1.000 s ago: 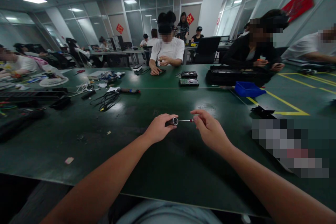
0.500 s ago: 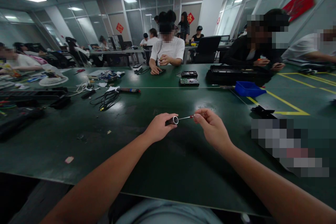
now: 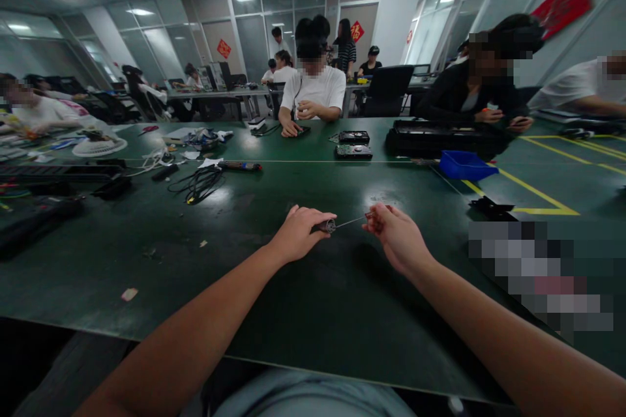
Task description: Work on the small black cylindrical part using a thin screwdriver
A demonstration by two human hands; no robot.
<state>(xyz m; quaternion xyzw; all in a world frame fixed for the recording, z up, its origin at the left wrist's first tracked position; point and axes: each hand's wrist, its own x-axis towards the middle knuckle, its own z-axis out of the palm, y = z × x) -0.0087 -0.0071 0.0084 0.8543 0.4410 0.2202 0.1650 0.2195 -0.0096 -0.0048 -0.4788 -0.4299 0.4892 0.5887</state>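
My left hand (image 3: 299,233) is closed round a small dark cylinder with a silver end (image 3: 326,226), held just above the green table (image 3: 244,260). A thin metal rod (image 3: 349,221) runs from that end to my right hand (image 3: 397,236), which pinches the rod's far tip, where a bit of red shows. Both hands sit close together at the table's middle.
A blue tray (image 3: 464,165) and a black case (image 3: 440,138) lie at the back right, a small black part (image 3: 490,207) nearer. Circuit boards (image 3: 353,151) and tangled cables (image 3: 198,184) lie beyond. Several people sit around the table. Paper scraps (image 3: 129,294) lie left.
My left hand has rolled over the cylinder, covering more of it and lowering it. The right hand has tilted the rod, so its tip sits slightly higher.
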